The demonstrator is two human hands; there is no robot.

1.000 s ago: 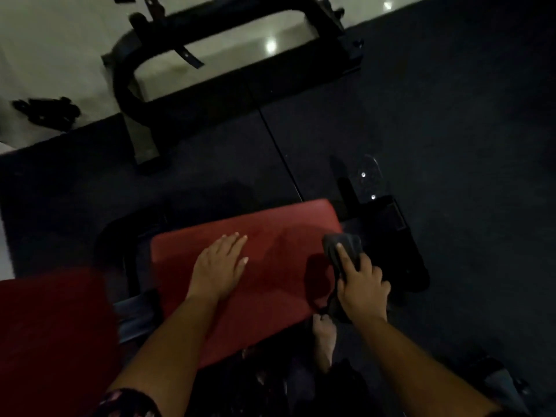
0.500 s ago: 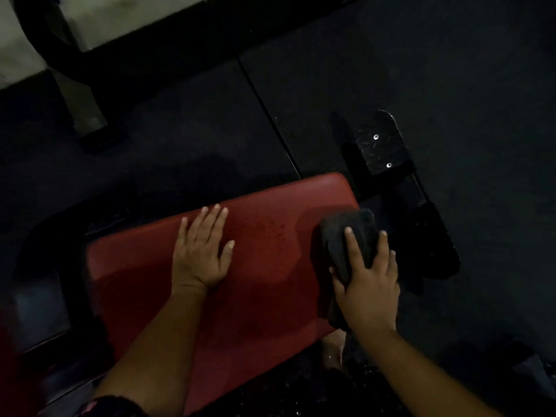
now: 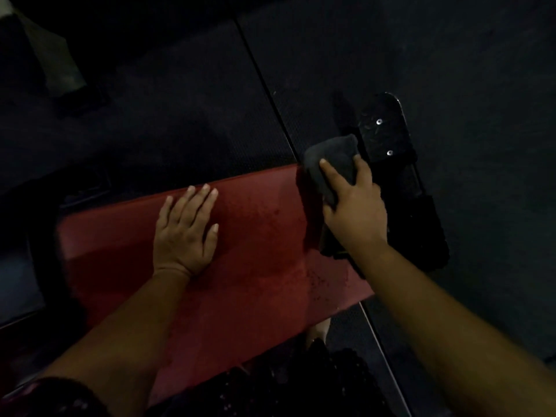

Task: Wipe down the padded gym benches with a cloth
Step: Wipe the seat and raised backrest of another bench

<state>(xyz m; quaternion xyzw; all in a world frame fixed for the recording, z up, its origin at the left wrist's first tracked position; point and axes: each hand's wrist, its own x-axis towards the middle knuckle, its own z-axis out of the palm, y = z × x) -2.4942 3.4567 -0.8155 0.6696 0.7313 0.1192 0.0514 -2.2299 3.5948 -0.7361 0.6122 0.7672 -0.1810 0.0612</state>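
Red padded bench seat point(image 3: 255, 260) is lying flat, lit dimly. Left hand point(image 3: 183, 233) is resting flat on it with fingers straight and holding nothing, probably steadying the seat. Right hand point(image 3: 355, 212) is pressing down with fingers spread fairly straight over the bunched dark cloth point(image 3: 331, 158), which is lying under the fingertips at the seat's far right corner, overhanging the edge.

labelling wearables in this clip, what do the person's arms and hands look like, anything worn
The left hand and right hand are bare: no gloves, and no ring, watch or bracelet shows in the dim light. The fingers have short nails. Both forearms are uncovered; a dark sleeve with a pinkish pattern covers the left upper arm.
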